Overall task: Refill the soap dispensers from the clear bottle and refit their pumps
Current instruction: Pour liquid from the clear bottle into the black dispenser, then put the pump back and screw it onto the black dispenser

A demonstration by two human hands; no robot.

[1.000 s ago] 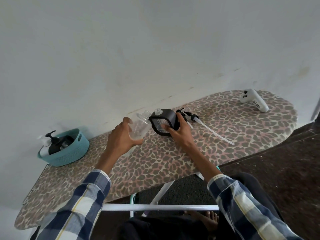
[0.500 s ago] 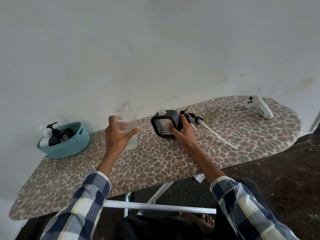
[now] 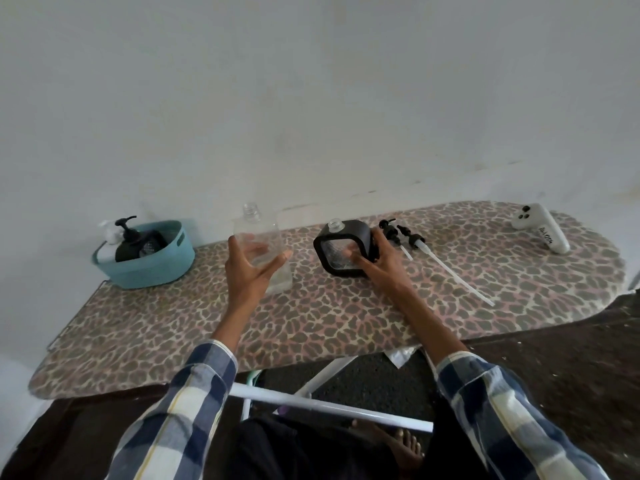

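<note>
The clear bottle [image 3: 258,233] stands upright and uncapped on the leopard-print ironing board [image 3: 311,323], with a little liquid at its bottom. My left hand [image 3: 249,271] wraps round its lower half, thumb on the left side and fingers behind. To its right a square clear dispenser in a black frame [image 3: 341,247] leans back with its neck open. My right hand [image 3: 381,261] grips its right side, thumb on the front face. Two black pumps [image 3: 398,233] with long white tubes lie on the board just right of that hand.
A teal basket [image 3: 156,271] at the board's left end holds a black pump bottle and a white one. A white controller [image 3: 542,233] lies at the far right end. The wall runs close behind the board; its white legs show below the front edge.
My left hand swung the clear bottle from tilted over the dispenser's neck back to upright and brought it down onto the board to the left. The right hand stayed on the dispenser.
</note>
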